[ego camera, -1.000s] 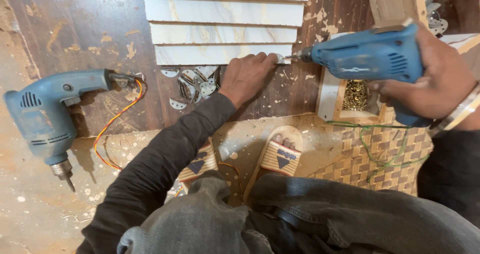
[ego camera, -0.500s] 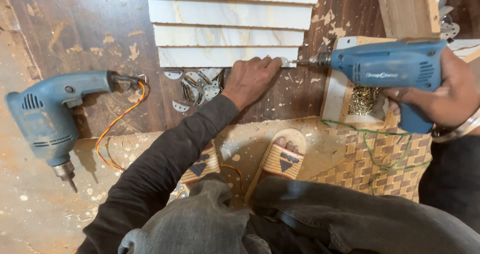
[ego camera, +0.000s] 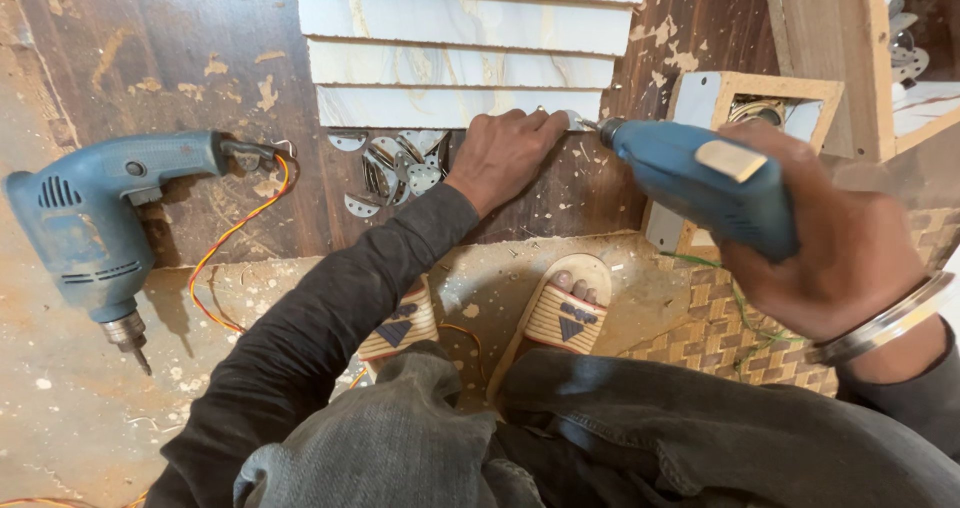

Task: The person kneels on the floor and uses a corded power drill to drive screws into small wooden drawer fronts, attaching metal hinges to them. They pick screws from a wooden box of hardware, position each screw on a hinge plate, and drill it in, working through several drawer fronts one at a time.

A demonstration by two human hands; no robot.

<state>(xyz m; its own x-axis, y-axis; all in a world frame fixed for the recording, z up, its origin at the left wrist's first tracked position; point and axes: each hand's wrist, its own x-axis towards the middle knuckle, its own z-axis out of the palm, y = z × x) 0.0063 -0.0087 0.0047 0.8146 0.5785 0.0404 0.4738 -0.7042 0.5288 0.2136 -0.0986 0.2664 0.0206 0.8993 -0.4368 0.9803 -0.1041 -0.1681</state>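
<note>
My left hand rests on a dark wooden board, fingertips pinching a small metal piece against the lower edge of the nearest white marbled strip. My right hand grips a blue electric drill, whose tip points left and meets the spot by my left fingertips. A silver bangle circles my right wrist. Several small semicircular metal plates lie in a heap just left of my left hand.
A second blue drill with an orange-yellow cord lies at the left, bit pointing down. More white strips are stacked above. A small wooden box stands behind the drill. My sandalled feet rest on a dusty floor beside a woven mat.
The drill in my right hand has tilted and come closer to the camera, its tip staying by my left fingertips. My left hand has kept its place on the strip's edge.
</note>
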